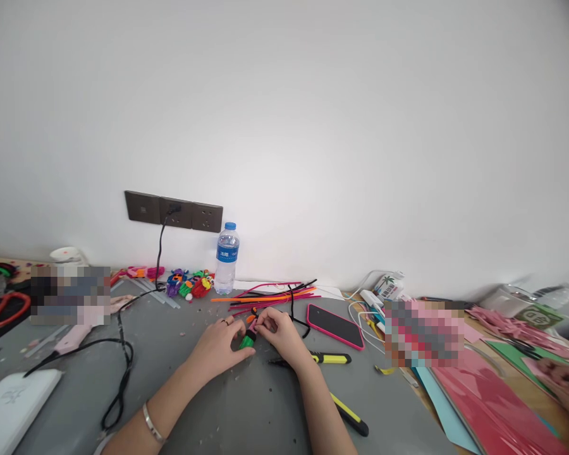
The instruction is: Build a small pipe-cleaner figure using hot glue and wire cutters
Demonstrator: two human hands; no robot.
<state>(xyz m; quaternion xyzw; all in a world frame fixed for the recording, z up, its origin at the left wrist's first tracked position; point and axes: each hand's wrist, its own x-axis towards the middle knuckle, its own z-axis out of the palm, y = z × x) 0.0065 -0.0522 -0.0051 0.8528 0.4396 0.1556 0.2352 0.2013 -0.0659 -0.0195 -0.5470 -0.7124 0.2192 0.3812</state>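
My left hand (220, 347) curls around a small pipe-cleaner figure (248, 340) with green, black, pink and orange parts, thumb and fingers at its green end. My right hand (277, 332) pinches at the figure's upper, pink part from the other side; fingertips hide some of it. Just behind lies a loose bunch of pipe cleaners (270, 294) in orange, red, pink and black. Under and beside my right forearm is a tool with yellow-and-black handles (332, 358), partly covered. A phone with a pink edge (336, 327) lies to the right.
A water bottle (226, 262) stands by the wall, near several colourful fuzzy figures (189, 284). A black cable (123, 341) runs from the socket (174, 212) across the left. A white device (21, 411) sits front left. Coloured sheets (493, 404) and another person's hand (564, 382) are at right.
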